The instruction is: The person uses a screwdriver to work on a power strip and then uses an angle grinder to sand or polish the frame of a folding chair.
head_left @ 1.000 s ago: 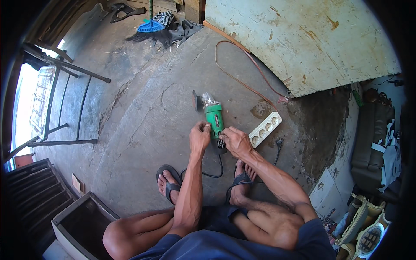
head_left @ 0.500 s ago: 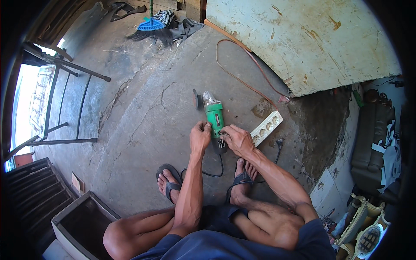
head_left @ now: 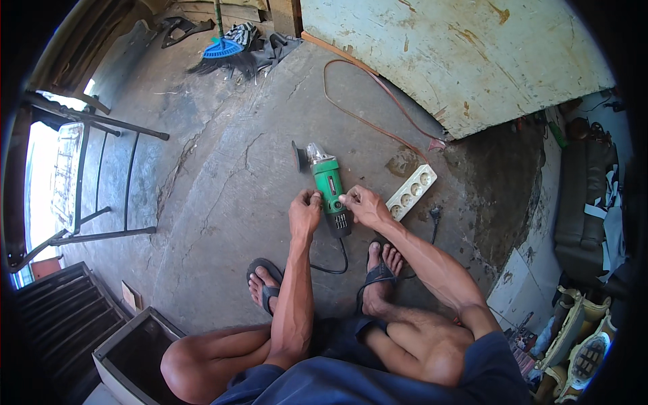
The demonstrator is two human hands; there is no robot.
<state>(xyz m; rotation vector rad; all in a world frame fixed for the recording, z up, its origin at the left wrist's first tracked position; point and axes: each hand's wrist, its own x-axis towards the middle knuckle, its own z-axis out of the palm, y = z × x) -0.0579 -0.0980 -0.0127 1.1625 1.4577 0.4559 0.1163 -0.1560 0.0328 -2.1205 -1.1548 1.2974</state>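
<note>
A green angle grinder (head_left: 325, 177) lies on the concrete floor in front of me, its silver head and dark disc (head_left: 297, 156) pointing away. My left hand (head_left: 305, 216) is closed against the left side of the grinder's body, fingertips on the casing. My right hand (head_left: 366, 206) is pinched at the right side, beside a round dark fitting (head_left: 338, 205) on the body. Whatever sits between those right fingertips, if anything, is too small to make out. From the grinder's rear a black cord (head_left: 335, 271) curls back toward my feet.
Right of the grinder is a white power strip (head_left: 412, 192), with a black plug (head_left: 435, 213) loose beside it. A brownish cable (head_left: 368, 111) loops beyond. At left stands a metal-legged frame (head_left: 127, 182); a blue broom (head_left: 223, 48) lies far off. A drawer-like box (head_left: 128, 337) is near my left knee.
The view has shifted slightly. My right fingers have drawn up off the round fitting to its edge, so it now shows. The left hand stays on the grinder.
</note>
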